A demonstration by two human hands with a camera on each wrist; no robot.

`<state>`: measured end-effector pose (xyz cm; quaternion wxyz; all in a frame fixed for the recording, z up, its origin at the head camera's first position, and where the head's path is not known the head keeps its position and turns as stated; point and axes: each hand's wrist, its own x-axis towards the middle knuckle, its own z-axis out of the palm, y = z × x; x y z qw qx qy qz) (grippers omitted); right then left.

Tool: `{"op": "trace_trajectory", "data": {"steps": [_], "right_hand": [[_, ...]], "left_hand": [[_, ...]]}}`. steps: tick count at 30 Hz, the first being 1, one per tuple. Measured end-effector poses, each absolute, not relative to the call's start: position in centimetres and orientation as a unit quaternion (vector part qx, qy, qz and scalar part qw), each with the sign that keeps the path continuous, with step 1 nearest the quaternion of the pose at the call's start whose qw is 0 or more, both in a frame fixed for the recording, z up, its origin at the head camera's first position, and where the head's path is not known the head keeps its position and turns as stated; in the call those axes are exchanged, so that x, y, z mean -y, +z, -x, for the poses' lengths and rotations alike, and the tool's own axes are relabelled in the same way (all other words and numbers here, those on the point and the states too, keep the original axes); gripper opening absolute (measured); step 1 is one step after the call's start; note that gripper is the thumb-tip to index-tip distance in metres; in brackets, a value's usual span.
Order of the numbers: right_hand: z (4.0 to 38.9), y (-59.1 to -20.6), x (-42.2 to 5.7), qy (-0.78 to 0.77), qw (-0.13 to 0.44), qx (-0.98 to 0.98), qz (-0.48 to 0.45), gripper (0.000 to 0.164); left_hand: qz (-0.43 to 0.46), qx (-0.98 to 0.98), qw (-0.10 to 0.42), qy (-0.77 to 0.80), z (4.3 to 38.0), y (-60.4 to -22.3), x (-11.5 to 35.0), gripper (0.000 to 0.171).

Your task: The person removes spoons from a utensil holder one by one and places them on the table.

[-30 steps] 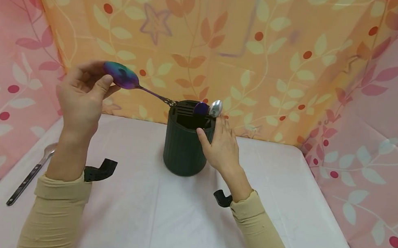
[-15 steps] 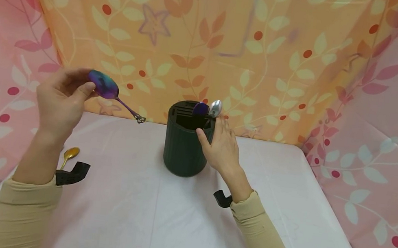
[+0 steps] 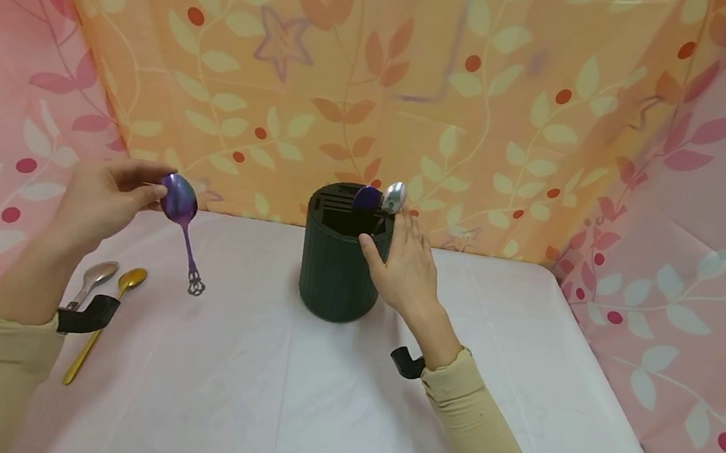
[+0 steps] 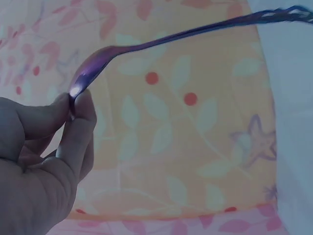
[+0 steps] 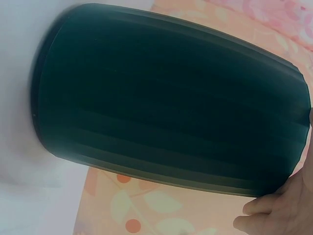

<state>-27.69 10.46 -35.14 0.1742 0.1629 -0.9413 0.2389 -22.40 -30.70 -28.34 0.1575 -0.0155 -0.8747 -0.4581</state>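
My left hand [image 3: 92,207] pinches a purple-blue iridescent spoon [image 3: 180,200] by the tip of its bowl between thumb and fingers. The openwork handle end hangs down over the table, left of a dark green ribbed utensil holder [image 3: 338,283]. In the left wrist view the spoon's handle [image 4: 195,32] stretches out to the right. My right hand [image 3: 407,265] rests on the holder's right side near the rim, fingers mostly straight, thumb at the front. A purple spoon [image 3: 367,198] and a silver spoon [image 3: 395,197] stand bowl-up in the slotted holder.
On the white-covered table [image 3: 250,393], left, lie a gold spoon [image 3: 131,279] and a silver spoon [image 3: 101,272], the latter partly hidden by the left wrist mount [image 3: 90,315]. Patterned orange cloth [image 3: 356,54] hangs behind, pink cloth on both sides.
My left hand has moved left and down, away from the holder, and the held spoon has swung from slanting to hanging handle-down. The right hand stays in place.
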Motion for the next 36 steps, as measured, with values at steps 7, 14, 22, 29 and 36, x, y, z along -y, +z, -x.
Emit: {"op": "trace_trajectory", "data": {"steps": [7,14,22,29,36], "right_hand": [[27.6,-35.1,-10.4,0.242,0.176,0.94,-0.163,0.093],[27.6,-35.1,-10.4,0.243,0.18,0.939,-0.165,0.093],[27.6,-35.1,-10.4,0.242,0.177,0.94,-0.163,0.094],[27.6,-35.3,-10.3,0.243,0.175,0.94,-0.162,0.095],[27.6,-35.3,-10.4,0.241,0.182,0.94,-0.162,0.095]], "left_hand": [[0.023,0.921,0.01,-0.39,23.6,-29.5,32.8,0.039],[0.033,0.915,-0.096,-0.391,25.1,-31.3,34.8,0.043],[0.033,0.887,-0.169,-0.429,26.2,-33.9,36.9,0.043],[0.035,0.872,-0.194,-0.447,26.6,-36.9,39.1,0.042],[0.042,0.884,-0.17,-0.433,26.6,-39.3,39.2,0.041]]}}
